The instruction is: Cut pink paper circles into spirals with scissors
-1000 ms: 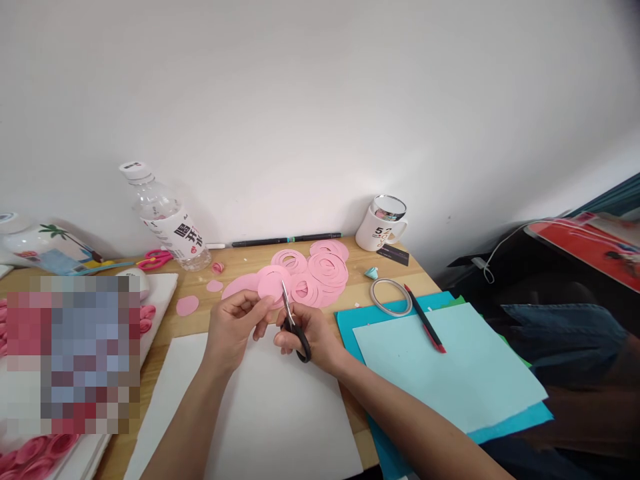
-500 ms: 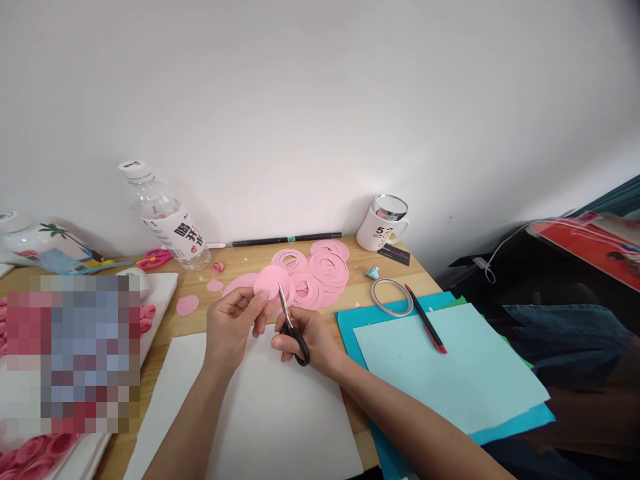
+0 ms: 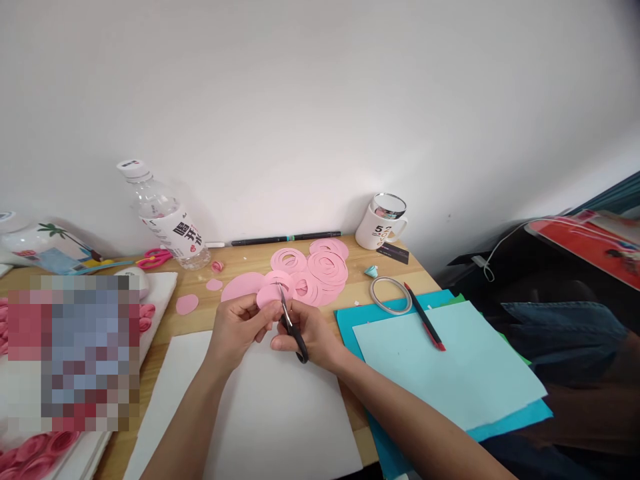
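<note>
Between the fingertips of my left hand (image 3: 245,327) is a pink paper disc (image 3: 269,295), pinched at its lower edge. My right hand (image 3: 310,333) is closed round the handles of black-handled scissors (image 3: 295,333). Their blades point up and away from me, against the right side of the disc; whether they bite into it I cannot tell. Just beyond my hands lie several pink paper spirals (image 3: 327,267), overlapping on the wooden table. A larger pink sheet (image 3: 243,287) lies partly behind my left hand. Beneath my forearms is a white board (image 3: 280,413).
A water bottle (image 3: 173,223) and pink scissors (image 3: 154,258) stand or lie at the back left. To the right are a mug (image 3: 376,227), a tape roll (image 3: 375,298), a pen (image 3: 425,317) and light blue paper (image 3: 450,373). Rolled pink flowers (image 3: 37,453) lie at the left.
The disc has tilted and sunk slightly toward me, and my left hand has come closer to the right one. The scissor blades have shifted a little lower.
</note>
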The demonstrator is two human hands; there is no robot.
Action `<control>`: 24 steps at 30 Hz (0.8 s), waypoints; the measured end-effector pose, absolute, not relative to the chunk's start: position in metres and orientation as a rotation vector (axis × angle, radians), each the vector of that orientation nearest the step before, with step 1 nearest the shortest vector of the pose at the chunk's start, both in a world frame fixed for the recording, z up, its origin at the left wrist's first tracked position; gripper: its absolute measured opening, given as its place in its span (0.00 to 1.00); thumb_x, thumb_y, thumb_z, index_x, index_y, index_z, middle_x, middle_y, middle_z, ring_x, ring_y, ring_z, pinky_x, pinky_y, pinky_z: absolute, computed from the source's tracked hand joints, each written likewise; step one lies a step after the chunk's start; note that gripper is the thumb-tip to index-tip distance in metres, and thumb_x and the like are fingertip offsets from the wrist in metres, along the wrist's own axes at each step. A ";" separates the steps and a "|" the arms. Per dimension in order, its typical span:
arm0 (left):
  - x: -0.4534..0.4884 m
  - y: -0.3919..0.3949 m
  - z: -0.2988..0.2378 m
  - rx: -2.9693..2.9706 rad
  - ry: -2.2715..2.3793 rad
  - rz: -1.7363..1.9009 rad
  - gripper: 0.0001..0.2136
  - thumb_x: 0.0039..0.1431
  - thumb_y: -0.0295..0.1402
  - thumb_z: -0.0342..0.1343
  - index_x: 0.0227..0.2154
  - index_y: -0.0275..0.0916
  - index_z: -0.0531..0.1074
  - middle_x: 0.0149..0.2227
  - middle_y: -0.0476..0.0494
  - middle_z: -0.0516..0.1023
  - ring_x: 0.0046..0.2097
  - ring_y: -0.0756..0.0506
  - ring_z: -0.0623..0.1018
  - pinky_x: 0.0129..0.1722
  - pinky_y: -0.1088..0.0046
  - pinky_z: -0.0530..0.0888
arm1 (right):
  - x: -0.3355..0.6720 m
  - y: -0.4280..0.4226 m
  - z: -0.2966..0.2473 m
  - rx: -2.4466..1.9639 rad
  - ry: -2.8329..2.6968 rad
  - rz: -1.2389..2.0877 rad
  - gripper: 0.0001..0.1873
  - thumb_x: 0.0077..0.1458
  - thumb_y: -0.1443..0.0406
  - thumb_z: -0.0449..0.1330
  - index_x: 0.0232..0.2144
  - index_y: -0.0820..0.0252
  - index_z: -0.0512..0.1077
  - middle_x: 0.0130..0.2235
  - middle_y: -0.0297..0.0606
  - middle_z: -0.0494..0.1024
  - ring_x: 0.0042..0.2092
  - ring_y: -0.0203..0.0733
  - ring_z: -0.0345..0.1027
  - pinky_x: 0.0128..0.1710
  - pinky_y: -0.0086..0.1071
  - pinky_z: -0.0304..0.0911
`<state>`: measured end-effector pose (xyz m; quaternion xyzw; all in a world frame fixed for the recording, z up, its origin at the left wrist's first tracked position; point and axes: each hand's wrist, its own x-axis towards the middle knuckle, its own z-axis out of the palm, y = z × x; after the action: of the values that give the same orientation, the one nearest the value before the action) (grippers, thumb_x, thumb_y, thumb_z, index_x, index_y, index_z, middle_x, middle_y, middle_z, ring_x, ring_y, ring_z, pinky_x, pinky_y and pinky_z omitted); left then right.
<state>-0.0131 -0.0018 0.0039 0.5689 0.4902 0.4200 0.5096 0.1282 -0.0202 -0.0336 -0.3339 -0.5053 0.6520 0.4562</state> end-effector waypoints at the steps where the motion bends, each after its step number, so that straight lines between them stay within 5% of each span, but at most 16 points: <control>1: -0.013 -0.002 0.004 1.364 1.177 1.012 0.13 0.47 0.35 0.58 0.14 0.36 0.66 0.13 0.53 0.65 0.15 0.57 0.61 0.13 0.80 0.56 | 0.129 -0.020 -0.034 -0.823 -1.246 1.612 0.24 0.31 0.59 0.71 0.29 0.60 0.64 0.19 0.25 0.62 0.21 0.28 0.51 0.18 0.22 0.47; 11: -0.014 0.000 0.000 1.353 1.162 1.026 0.15 0.49 0.37 0.57 0.13 0.37 0.63 0.13 0.53 0.62 0.15 0.56 0.59 0.14 0.79 0.55 | 0.127 -0.023 -0.022 -0.968 -1.194 1.618 0.23 0.31 0.53 0.69 0.23 0.60 0.64 0.18 0.26 0.64 0.18 0.30 0.60 0.17 0.25 0.57; 16: -0.017 0.001 -0.001 1.319 1.149 1.048 0.16 0.48 0.37 0.57 0.12 0.37 0.63 0.12 0.53 0.61 0.16 0.56 0.58 0.15 0.79 0.55 | 0.135 -0.016 -0.020 -1.109 -1.063 1.324 0.17 0.40 0.57 0.65 0.26 0.60 0.64 0.19 0.27 0.64 0.20 0.32 0.61 0.21 0.26 0.59; 24: -0.016 -0.006 0.012 1.483 0.915 0.349 0.05 0.45 0.32 0.57 0.22 0.39 0.77 0.22 0.47 0.73 0.20 0.53 0.63 0.19 0.77 0.61 | 0.146 -0.009 -0.033 -1.530 -1.385 0.730 0.13 0.45 0.69 0.58 0.36 0.57 0.65 0.31 0.34 0.75 0.32 0.39 0.69 0.32 0.30 0.60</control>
<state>-0.0164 -0.0060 0.0122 0.6476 0.3995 0.1525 0.6307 0.1464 -0.0091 -0.0334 -0.6210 -0.5624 0.2964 0.4585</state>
